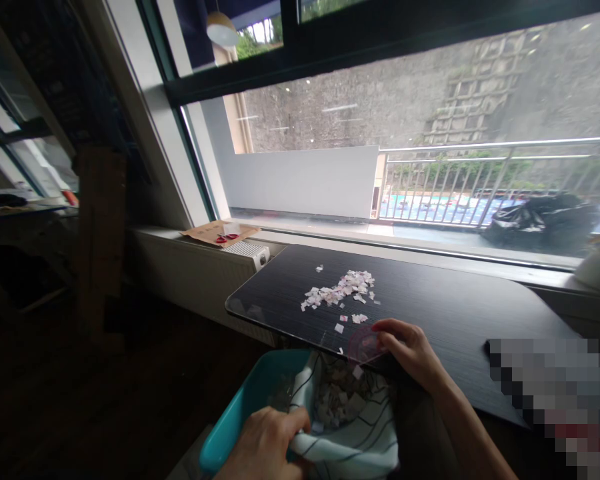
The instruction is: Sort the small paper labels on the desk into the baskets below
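Note:
My right hand point(405, 345) pinches a round, see-through pinkish plastic disc point(363, 347) at the table's front edge. Small white paper scraps point(341, 288), some with pink marks, lie in a loose heap on the dark table point(430, 300), and a few are scattered near the disc. Just below the edge, one scrap point(358, 371) shows above a pale striped bag point(365, 448) that holds many more scraps. My left hand point(273, 437) is closed on the bag's rim. A turquoise bin point(245, 400) stands beside and partly behind the bag.
Red-handled scissors point(227, 238) lie on brown cardboard point(205, 233) on the sill, above a white radiator point(247, 252). A blurred-out object point(560, 393) rests at the table's right. A large window runs behind the table. Tall cardboard point(100, 233) stands at left.

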`<state>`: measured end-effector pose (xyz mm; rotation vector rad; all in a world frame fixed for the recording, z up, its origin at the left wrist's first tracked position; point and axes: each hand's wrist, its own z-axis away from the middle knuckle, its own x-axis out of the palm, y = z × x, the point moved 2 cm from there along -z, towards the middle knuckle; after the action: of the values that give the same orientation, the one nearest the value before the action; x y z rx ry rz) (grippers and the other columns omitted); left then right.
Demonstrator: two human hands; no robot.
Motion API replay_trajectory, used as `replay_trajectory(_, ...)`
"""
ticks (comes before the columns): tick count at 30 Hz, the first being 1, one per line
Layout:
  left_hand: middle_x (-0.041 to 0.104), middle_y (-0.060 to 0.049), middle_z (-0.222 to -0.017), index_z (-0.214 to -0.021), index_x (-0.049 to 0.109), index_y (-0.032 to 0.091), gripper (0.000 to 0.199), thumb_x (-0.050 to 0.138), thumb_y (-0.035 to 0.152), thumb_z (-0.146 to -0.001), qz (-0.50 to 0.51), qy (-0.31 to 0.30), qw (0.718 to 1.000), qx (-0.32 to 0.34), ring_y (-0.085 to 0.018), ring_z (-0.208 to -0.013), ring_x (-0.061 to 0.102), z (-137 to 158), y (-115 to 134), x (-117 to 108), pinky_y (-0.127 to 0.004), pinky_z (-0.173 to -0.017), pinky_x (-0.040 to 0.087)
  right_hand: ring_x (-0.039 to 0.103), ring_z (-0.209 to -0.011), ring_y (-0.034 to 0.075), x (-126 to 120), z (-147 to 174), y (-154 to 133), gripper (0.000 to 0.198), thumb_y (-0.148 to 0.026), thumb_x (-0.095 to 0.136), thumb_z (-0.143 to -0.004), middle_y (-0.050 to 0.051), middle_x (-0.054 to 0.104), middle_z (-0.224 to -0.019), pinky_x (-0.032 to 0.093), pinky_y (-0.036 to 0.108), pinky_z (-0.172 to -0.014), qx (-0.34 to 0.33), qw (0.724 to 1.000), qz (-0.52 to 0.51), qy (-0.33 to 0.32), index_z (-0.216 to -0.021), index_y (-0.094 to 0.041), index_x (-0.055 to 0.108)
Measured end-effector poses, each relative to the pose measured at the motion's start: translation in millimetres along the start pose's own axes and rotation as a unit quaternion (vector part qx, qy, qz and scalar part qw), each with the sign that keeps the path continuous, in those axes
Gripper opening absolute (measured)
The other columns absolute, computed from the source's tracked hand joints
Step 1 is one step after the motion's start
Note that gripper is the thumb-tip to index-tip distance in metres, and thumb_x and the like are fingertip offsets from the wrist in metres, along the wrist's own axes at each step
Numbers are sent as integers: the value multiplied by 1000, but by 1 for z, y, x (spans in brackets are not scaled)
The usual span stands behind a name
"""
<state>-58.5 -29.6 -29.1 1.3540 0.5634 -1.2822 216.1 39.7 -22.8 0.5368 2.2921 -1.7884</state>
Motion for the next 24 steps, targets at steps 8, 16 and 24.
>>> replay_trajectory(8, 62, 1, -84, -85, 62, 29, 14, 55, 25, -73, 1, -22, 1000, -1, -19, -91, 55, 0, 5, -4, -26, -81, 36, 68, -70, 20, -1, -12, 21, 38, -40, 58, -75, 6, 74, -79, 53, 34, -72, 11, 992, 11, 124, -103, -15, 67)
replay_trajectory(16, 61, 1, -88, -89, 62, 29, 18, 54, 23, -74, 4, -11, 1000, -2, -18, -93, 54, 0, 0, 2, -24, -82, 36, 67, -70, 19, 1, -14, 23, 33, -38, 57, -76, 5, 74, -78, 52, 31, -71, -14, 988, 95, 120, -100, -18, 69)
replay_trajectory(24, 62, 1, -86, -88, 62, 29, 18, 55, 22, -73, 0, -2, 1000, 7, -18, -92, 54, -2, -1, 3, -25, -82, 35, 66, -68, 18, -5, -9, 16, 31, -34, 54, -75, 3, 72, -76, 50, 29, -70, 22, 985, 100, 142, -97, -18, 69)
